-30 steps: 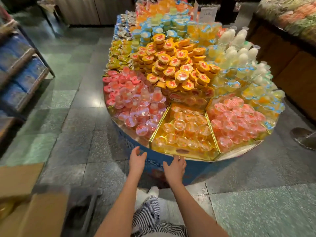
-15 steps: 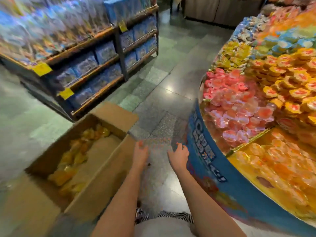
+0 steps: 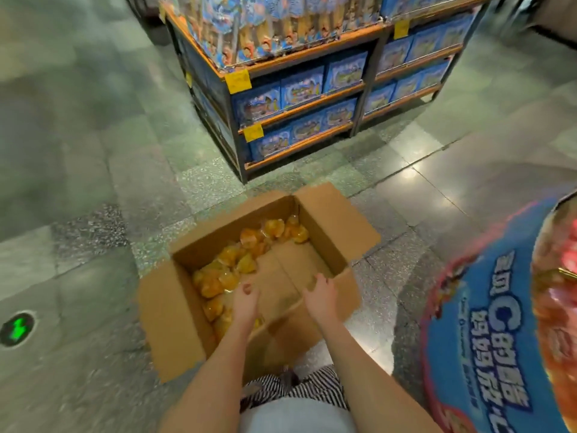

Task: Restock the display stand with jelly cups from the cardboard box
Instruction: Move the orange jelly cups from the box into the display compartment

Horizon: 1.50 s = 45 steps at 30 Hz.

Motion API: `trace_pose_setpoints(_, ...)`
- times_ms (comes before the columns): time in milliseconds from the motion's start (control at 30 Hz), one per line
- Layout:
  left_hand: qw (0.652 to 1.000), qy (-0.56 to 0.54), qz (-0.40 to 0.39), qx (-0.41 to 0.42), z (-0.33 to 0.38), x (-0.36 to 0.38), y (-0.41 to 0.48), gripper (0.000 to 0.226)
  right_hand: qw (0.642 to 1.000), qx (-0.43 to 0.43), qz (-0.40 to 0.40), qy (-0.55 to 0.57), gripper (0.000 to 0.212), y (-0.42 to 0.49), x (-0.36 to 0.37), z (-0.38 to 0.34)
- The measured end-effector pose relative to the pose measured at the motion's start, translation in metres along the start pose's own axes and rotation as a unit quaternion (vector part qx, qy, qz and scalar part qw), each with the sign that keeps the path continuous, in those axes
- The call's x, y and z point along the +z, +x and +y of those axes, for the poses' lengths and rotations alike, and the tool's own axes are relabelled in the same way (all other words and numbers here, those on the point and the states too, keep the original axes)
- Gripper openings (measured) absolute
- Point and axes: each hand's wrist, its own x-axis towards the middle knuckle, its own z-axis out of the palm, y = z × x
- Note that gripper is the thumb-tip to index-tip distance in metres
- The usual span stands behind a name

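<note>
An open cardboard box (image 3: 175, 320) stands on the floor in front of me. Several orange jelly cups (image 3: 231, 260) lie along its left and far side, with bare cardboard on the right of its bottom. My left hand (image 3: 246, 300) hovers over the cups near the box's near side, fingers relaxed, holding nothing. My right hand (image 3: 321, 296) is beside it above the bare bottom, fingers loose and empty. The round display stand (image 3: 487, 323) with its blue printed wall fills the right edge; only a blurred strip of red cups (image 3: 571, 257) on it shows.
A shelf rack (image 3: 299, 101) of blue boxed goods with yellow price tags stands just behind the box. Grey tiled floor (image 3: 78, 198) spreads to the left, with a green floor marker (image 3: 17, 328) at the far left. My striped clothing shows at the bottom.
My view has swung left from the display stand to the box. Both hands left the stand's rim and now reach down over the box's open top.
</note>
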Motion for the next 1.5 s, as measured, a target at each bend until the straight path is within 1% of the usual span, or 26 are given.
trace_pose_setpoints(167,0.997,-0.027,0.025,-0.073,-0.027,-0.029,0.022,0.046,0.995,-0.002,-0.083,-0.053,0.055,0.023,0.028,-0.019)
trace_pose_setpoints(233,0.995,-0.023,0.022,-0.096,-0.042,-0.035,0.030,0.048,0.991,-0.017,-0.108,-0.080,0.052,0.033,0.037,-0.024)
trace_pose_setpoints(300,0.995,-0.004,0.020,-0.102,-0.057,-0.042,0.039,0.053,0.982,-0.034,-0.143,-0.116,0.052,0.042,0.048,-0.027)
trace_pose_setpoints(433,0.994,0.057,0.013,-0.096,-0.056,-0.054,0.050,0.050,0.961,-0.053,-0.228,-0.148,0.053,0.063,0.075,-0.029)
trace_pose_setpoints(500,0.991,0.106,0.008,-0.085,-0.060,-0.060,0.065,0.052,0.950,-0.058,-0.259,-0.163,0.056,0.073,0.091,-0.028)
trace_pose_setpoints(633,0.965,0.246,-0.031,-0.081,-0.084,-0.063,0.101,0.059,0.926,-0.077,-0.302,-0.211,0.061,0.095,0.126,-0.017)
trace_pose_setpoints(733,0.950,0.296,-0.063,-0.075,-0.099,-0.057,0.122,0.067,0.906,-0.085,-0.335,-0.243,0.071,0.112,0.152,-0.006)
trace_pose_setpoints(833,0.952,0.293,-0.066,-0.065,-0.114,-0.045,0.144,0.075,0.882,-0.119,-0.352,-0.290,0.075,0.132,0.176,0.007)
trace_pose_setpoints(1000,0.950,0.301,-0.047,-0.065,-0.147,-0.027,0.171,0.078,0.852,-0.184,-0.356,-0.337,0.069,0.163,0.207,0.028)
trace_pose_setpoints(1067,0.946,0.318,-0.038,-0.053,-0.161,-0.025,0.178,0.079,0.841,-0.201,-0.363,-0.348,0.070,0.174,0.217,0.034)
trace_pose_setpoints(1200,0.943,0.330,-0.024,-0.021,-0.182,-0.024,0.185,0.077,0.808,-0.241,-0.385,-0.375,0.078,0.186,0.234,0.044)
trace_pose_setpoints(1267,0.945,0.327,-0.014,-0.001,-0.189,-0.025,0.187,0.076,0.808,-0.263,-0.379,-0.367,0.080,0.188,0.240,0.046)
trace_pose_setpoints(1333,0.947,0.321,-0.028,0.003,-0.193,-0.027,0.190,0.080,0.811,-0.276,-0.375,-0.355,0.080,0.191,0.244,0.047)
trace_pose_setpoints(1433,0.947,0.313,-0.070,-0.006,-0.194,-0.034,0.195,0.085,0.809,-0.260,-0.404,-0.338,0.089,0.195,0.248,0.048)
trace_pose_setpoints(1500,0.947,0.313,-0.071,0.003,-0.192,-0.037,0.196,0.084,0.812,-0.243,-0.416,-0.328,0.091,0.197,0.250,0.050)
